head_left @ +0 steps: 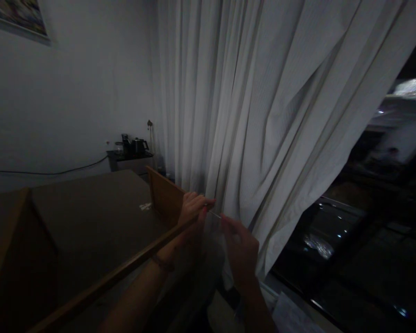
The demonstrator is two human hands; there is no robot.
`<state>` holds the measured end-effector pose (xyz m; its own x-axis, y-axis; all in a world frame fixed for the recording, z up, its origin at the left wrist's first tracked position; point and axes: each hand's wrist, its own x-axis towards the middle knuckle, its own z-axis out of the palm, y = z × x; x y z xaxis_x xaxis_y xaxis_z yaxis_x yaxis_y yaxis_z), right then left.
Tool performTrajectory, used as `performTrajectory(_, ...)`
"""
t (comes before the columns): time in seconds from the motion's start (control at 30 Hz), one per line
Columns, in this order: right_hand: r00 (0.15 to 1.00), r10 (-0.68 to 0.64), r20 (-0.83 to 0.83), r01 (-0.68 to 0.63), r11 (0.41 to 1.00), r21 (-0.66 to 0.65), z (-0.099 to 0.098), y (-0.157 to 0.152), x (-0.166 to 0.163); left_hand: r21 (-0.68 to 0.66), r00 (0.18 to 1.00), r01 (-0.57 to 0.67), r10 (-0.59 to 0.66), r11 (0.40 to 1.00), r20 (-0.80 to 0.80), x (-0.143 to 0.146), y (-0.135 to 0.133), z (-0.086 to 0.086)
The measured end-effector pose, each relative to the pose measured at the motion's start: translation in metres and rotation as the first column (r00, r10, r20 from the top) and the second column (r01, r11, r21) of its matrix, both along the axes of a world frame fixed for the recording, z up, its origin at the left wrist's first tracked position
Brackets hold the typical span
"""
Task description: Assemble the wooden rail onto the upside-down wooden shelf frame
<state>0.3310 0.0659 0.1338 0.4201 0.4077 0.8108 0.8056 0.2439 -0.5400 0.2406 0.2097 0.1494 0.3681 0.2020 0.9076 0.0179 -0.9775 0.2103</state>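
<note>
My left hand (192, 208) is closed over the far corner of a wooden frame, where a long wooden rail (131, 263) meets an upright wooden panel (168, 192). Its forearm passes along the near side of the rail. To the right, my right hand (241, 243) pinches a thin metal rod (214, 214) between thumb and fingers. The rod points left at the corner, close to my left fingertips. The dim light hides its exact kind and whether its tip is seated in the wood.
A second wooden panel (17, 249) rises at the left. Beyond the frame lies a dark flat surface (90, 199) with small pale pieces (145, 206). A kettle (137, 146) stands on a small cabinet (135, 156). Long curtains (249, 115) hang close to my right hand, beside dark window glass (360, 240).
</note>
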Motion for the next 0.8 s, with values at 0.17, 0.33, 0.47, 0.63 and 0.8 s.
performTrajectory(0.17,0.994,0.039,-0.103,-0.038,0.999,0.014,0.0027,0.002,-0.0023,-0.034,1.0,-0.001,0.001,0.999,-0.02,-0.0023,-0.0039,0.0018)
performTrajectory(0.33,0.993,0.032,-0.118,-0.027,0.999,0.044,0.003,0.0067,-0.0022,-0.053,0.999,-0.019,0.017,0.998,-0.038,-0.0058,-0.008,0.0059)
performTrajectory(0.47,0.977,0.055,-0.207,-0.043,0.997,0.063,-0.0004,0.008,-0.0032,-0.026,0.999,-0.005,0.004,1.0,-0.046,-0.0047,-0.0051,0.005)
performTrajectory(0.63,0.976,0.097,-0.196,-0.093,0.995,0.031,-0.003,0.0066,0.0037,-0.036,0.999,0.005,-0.006,0.999,-0.036,-0.0026,-0.0022,0.0009)
performTrajectory(0.8,0.976,0.126,-0.18,-0.127,0.992,0.006,0.0001,0.0017,0.0049,-0.017,1.0,0.006,-0.006,1.0,-0.01,-0.0014,-0.0011,0.0002)
